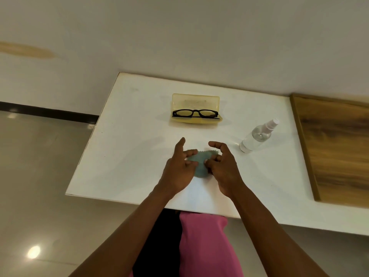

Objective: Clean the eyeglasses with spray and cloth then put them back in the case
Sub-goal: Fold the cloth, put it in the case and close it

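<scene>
Black-framed eyeglasses lie in an open, translucent yellow case at the far middle of the white table. A small blue-grey cloth lies on the table nearer to me, between my hands. My left hand curls its middle fingers onto the cloth's left edge, with the index finger pointing away. My right hand curls its lower fingers onto the cloth's right side, thumb and index finger raised. A clear spray bottle with a white nozzle stands to the right of the cloth.
A wood-grain panel lies along the table's right side. The wall runs just behind the case. The table's left edge drops to a glossy tiled floor. My lap, in pink and black cloth, is under the near edge.
</scene>
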